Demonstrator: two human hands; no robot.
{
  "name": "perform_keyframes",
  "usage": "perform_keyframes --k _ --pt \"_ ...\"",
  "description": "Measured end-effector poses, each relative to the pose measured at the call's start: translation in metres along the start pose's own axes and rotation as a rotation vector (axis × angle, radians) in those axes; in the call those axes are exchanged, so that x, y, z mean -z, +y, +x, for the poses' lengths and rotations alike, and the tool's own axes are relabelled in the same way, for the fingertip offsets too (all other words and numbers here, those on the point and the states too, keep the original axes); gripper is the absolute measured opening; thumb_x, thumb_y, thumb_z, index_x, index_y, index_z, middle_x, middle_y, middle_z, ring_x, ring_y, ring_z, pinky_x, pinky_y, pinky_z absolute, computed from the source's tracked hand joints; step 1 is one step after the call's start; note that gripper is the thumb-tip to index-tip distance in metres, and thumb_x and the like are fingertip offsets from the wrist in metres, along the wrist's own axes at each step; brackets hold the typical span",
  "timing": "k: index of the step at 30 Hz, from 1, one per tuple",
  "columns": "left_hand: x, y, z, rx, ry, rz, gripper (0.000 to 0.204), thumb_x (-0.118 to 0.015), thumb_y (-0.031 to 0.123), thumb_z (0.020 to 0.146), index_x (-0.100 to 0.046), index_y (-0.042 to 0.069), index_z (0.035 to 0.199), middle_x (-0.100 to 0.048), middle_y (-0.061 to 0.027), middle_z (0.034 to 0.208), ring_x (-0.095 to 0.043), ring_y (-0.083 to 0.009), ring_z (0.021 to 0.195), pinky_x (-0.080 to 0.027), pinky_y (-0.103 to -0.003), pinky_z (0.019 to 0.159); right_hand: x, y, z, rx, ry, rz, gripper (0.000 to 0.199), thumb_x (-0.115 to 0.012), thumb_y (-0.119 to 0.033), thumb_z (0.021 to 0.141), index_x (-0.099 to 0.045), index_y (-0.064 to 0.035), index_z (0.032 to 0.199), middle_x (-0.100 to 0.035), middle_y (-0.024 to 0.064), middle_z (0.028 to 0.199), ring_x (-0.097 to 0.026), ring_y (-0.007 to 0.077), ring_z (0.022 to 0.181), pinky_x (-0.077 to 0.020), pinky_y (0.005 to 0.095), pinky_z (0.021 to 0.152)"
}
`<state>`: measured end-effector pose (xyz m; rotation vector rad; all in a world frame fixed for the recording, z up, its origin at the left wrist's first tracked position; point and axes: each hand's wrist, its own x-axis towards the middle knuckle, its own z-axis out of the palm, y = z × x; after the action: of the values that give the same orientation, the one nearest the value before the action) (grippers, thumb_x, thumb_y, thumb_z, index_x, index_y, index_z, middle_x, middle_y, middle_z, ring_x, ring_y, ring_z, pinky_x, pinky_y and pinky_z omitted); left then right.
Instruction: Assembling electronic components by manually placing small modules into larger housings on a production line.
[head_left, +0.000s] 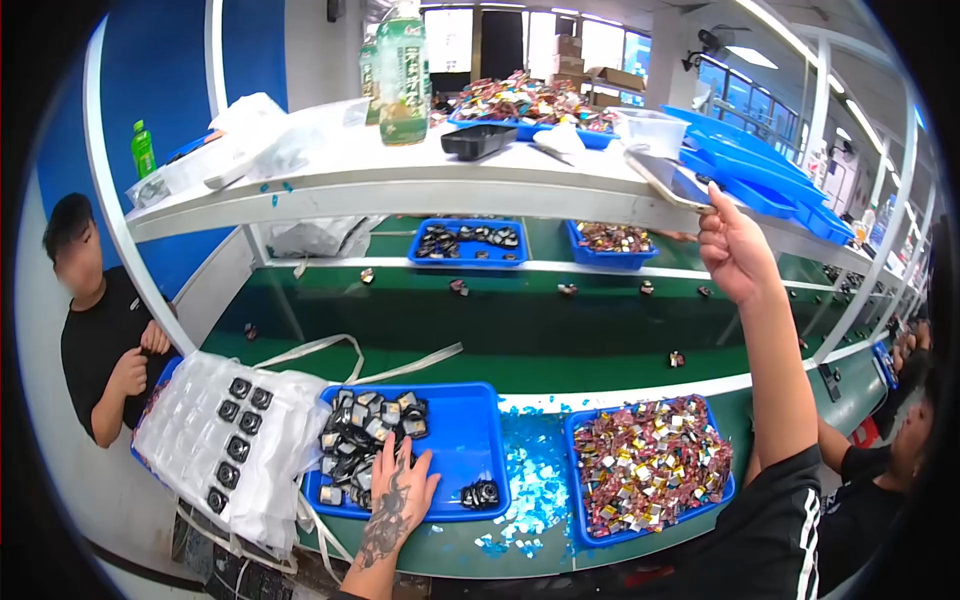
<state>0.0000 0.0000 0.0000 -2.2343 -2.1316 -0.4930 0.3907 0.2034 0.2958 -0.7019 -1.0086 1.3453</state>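
Note:
My left hand (392,505), with a tattooed wrist, lies over the blue tray (470,400) in front of me. Its fingers are spread and rest on the pile of small black square housings (350,440). A few more black housings (480,494) sit in the tray's near right corner. My right arm reaches up to the shelf. There my right hand (735,245) is closed, its fingertips at the near corner of a flat, dark-screened phone (680,183) that overhangs the shelf edge.
Left of the tray, a clear plastic blister sheet (185,430) holds several black parts. To the right, a blue bin (575,490) is heaped with small circuit pieces; blue film scraps (530,490) lie between. Beyond runs a green conveyor (500,330). Bottles (403,85) stand on the shelf (400,190). Co-workers sit on both sides.

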Motion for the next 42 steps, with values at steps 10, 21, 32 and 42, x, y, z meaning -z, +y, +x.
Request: perform_keyframes --k 10,21,32,42 --pt "0.008 -0.008 0.004 0.082 0.152 0.071 0.046 -0.062 0.021 0.090 -0.052 0.009 0.134 -0.044 -0.0233 0.142 -0.036 -0.0397 0.135 -0.030 -0.053 0.109 0.064 0.006 0.014 -0.095 -0.176 0.238 0.027 -0.052 -0.009 0.100 -0.051 0.0048 0.124 -0.061 0.0187 0.119 -0.066 0.0168 0.093 -0.0595 0.0213 0.077" --pt "0.011 0.002 -0.004 0.104 0.035 0.211 0.043 -0.065 0.021 0.088 -0.056 0.010 0.129 -0.048 -0.0248 0.136 -0.043 -0.0406 0.128 -0.043 -0.048 0.099 0.099 0.110 -0.176 0.127 0.114 -0.392 0.009 -0.058 -0.011 0.096 -0.060 -0.0023 0.098 -0.059 0.0012 0.084 -0.054 0.0057 0.070 -0.0434 0.0183 0.063" --pt "0.001 0.047 0.023 -0.037 -0.180 0.265 0.046 -0.054 0.026 0.095 -0.049 0.020 0.140 -0.055 -0.0232 0.129 -0.052 -0.0356 0.118 -0.044 -0.045 0.095 0.128 0.151 -0.204 0.165 0.079 -1.284 0.011 -0.067 -0.002 0.084 -0.069 -0.0002 0.095 -0.065 0.0100 0.085 -0.064 0.0201 0.074 -0.0502 0.0300 0.068" --pt "0.006 0.047 0.040 0.009 -0.107 0.139 0.032 -0.064 0.021 0.088 -0.063 0.005 0.115 -0.059 -0.0169 0.107 -0.052 -0.0363 0.105 -0.046 -0.044 0.088 0.133 0.184 -0.101 0.307 -0.282 -1.697 0.015 -0.070 -0.008 0.078 -0.072 -0.0034 0.092 -0.064 0.0149 0.096 -0.061 0.0330 0.097 -0.0496 0.0424 0.086"
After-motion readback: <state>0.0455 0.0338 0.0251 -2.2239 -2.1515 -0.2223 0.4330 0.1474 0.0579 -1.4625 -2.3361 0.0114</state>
